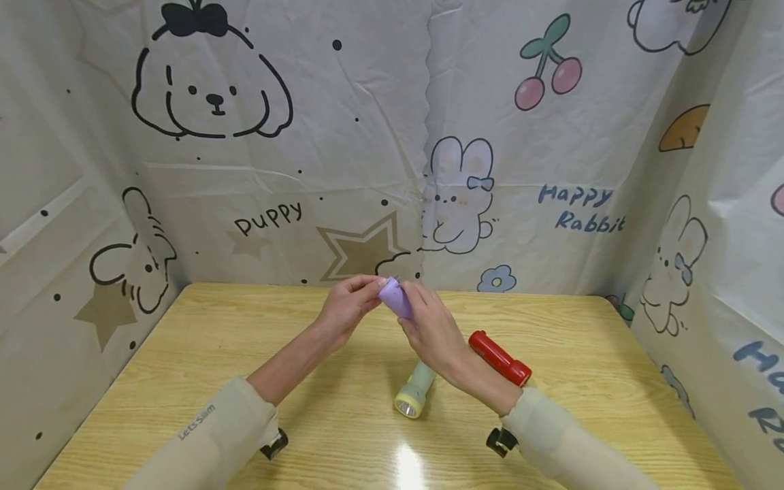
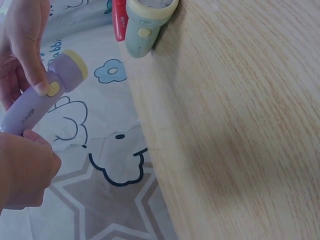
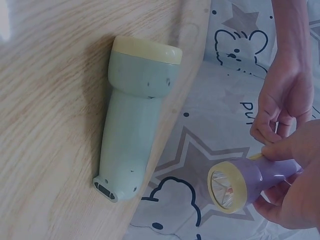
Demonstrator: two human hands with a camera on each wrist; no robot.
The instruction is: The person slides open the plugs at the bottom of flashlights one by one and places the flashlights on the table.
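A purple flashlight with a yellow head ring is held up over the far edge of the table. My right hand grips its body, the thumb lying by the yellow switch in the left wrist view. At the tail end, my left hand pinches with thumb and curled fingers, which hide part of that end. Small thin prongs show at the tail in the head view. The lens of the purple flashlight faces the camera in the right wrist view.
A pale green flashlight with a yellow head lies on the wooden table, under my right forearm. Right of it lies a red flashlight. A printed cloth hangs behind the table and along both sides.
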